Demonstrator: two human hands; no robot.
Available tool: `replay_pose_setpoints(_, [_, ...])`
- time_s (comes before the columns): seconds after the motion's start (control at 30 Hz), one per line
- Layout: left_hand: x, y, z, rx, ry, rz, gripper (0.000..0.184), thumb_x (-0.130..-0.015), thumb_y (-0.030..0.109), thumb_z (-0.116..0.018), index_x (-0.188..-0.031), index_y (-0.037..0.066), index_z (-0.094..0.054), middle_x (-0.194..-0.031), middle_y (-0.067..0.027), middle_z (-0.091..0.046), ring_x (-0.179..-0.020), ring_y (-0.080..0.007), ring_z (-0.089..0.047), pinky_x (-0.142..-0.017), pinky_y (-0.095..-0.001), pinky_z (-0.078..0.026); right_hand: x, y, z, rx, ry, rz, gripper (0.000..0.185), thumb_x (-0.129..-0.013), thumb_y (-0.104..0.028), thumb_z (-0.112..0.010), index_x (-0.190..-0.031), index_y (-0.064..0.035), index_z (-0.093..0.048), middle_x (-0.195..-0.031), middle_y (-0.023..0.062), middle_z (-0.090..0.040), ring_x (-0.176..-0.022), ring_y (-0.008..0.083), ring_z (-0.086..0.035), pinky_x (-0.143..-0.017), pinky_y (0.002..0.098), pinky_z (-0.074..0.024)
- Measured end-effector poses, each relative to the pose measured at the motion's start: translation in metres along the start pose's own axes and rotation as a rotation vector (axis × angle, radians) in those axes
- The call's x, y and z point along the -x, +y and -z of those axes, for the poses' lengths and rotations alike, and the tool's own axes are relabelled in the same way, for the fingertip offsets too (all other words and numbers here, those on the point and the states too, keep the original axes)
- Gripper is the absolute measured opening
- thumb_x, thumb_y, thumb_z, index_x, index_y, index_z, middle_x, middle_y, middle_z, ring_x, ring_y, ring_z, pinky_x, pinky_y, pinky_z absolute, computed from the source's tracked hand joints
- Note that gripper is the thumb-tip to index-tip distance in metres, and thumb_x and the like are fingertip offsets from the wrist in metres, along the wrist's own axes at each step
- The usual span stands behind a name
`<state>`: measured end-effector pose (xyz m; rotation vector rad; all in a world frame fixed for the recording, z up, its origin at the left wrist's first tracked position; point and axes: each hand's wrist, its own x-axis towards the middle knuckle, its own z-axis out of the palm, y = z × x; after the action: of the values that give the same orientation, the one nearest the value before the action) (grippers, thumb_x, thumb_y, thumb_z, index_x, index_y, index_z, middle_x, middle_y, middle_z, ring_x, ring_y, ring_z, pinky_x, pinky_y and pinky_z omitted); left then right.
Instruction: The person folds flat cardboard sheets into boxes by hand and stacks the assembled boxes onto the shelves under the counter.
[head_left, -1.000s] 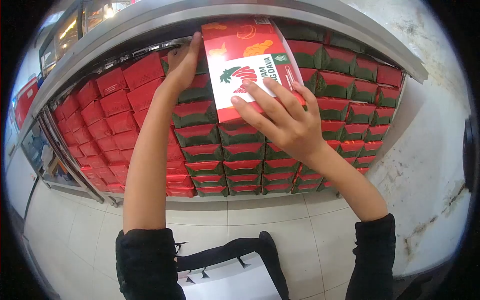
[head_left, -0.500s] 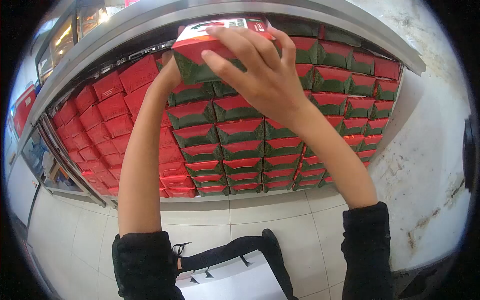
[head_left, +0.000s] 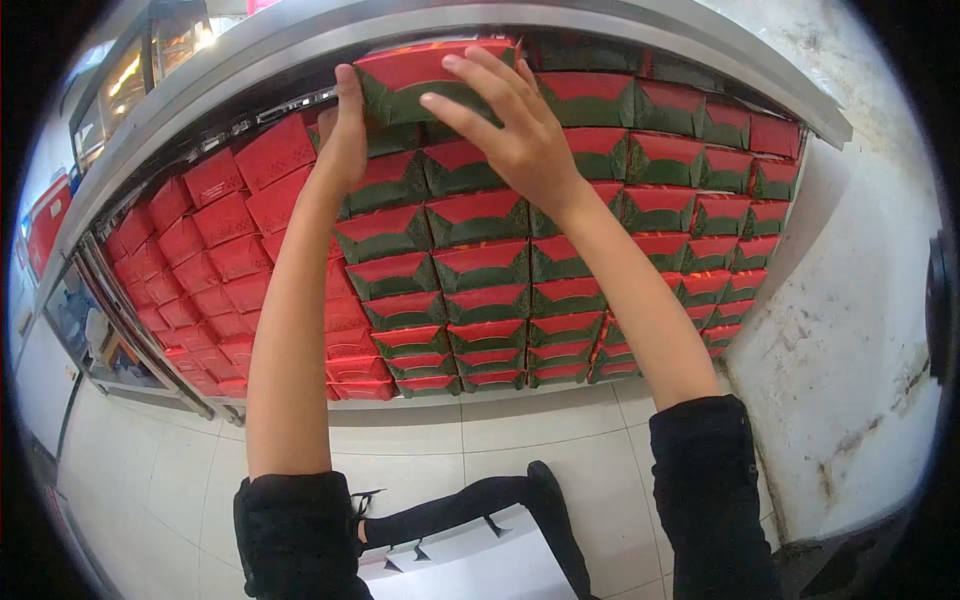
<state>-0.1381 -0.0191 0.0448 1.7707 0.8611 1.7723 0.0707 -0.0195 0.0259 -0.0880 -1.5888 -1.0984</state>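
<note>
While a notched white card sheet (head_left: 480, 565) is lying closest, far below the steel counter (head_left: 400, 26), a black-clad leg (head_left: 450, 510) is stretching just beyond it. Farther off, just under the counter's front rim, the right hand (head_left: 520, 140) is spreading its fingers wide before a red-and-green carton (head_left: 405, 85); whether every fingertip is touching is hard to tell. The left hand (head_left: 345, 130) is standing nearly flat, uncurled, along the carton's left end. No longer showing the white printed lid of a second ago, the carton is now turning its red-and-green side outward, close beneath the counter. That overhanging rim is leaving little room above it, and the right hand is hiding its right part. Stacked red-and-green cartons (head_left: 480, 260) are filling the space under the counter, plain red cartons (head_left: 220, 220) standing toward its left end. Beyond the counter's right end, a stained white wall (head_left: 850, 300) is rising.
</note>
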Motion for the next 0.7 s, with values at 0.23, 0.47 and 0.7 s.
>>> replay_pose_setpoints(0.23, [0.015,0.021,-0.02,-0.72,0.218,-0.25,0.077,-0.085,0.069,-0.027,-0.121,0.005,-0.049,-0.106,-0.021,-0.061,-0.108,-0.0377,-0.053,-0.092,-0.0428,-0.038,0.002,0.013,-0.007,0.088,-0.023,-0.052,0.034,-0.079,-0.013,-0.053,-0.112,-0.0202,-0.058,-0.13,-0.001,-0.048,-0.123,0.0188,-0.043,-0.097,0.0456,-0.0406])
replay_pose_setpoints(0.47, [0.012,0.028,-0.026,-0.939,0.2,-0.177,0.08,-0.082,0.072,-0.027,-0.127,0.008,-0.044,-0.109,-0.0232,-0.059,-0.11,-0.0382,-0.051,-0.094,-0.0466,-0.033,0.003,0.018,-0.015,0.14,-0.067,-0.07,0.035,-0.08,-0.01,-0.05,-0.112,-0.0197,-0.061,-0.127,-0.0011,-0.052,-0.119,0.0186,-0.048,-0.095,0.0438,-0.0419])
replay_pose_setpoints(0.7, [-0.005,0.017,-0.029,-1.24,0.228,-0.129,0.07,-0.081,0.063,-0.04,-0.133,0.016,-0.04,-0.115,-0.0165,-0.058,-0.107,-0.0386,-0.054,-0.093,-0.045,-0.038,0.007,0.01,-0.009,0.255,-0.263,-0.18,0.051,-0.078,-0.016,-0.055,-0.128,-0.0196,-0.047,-0.135,0.0015,-0.043,-0.129,0.0209,-0.036,-0.101,0.0507,-0.0317])
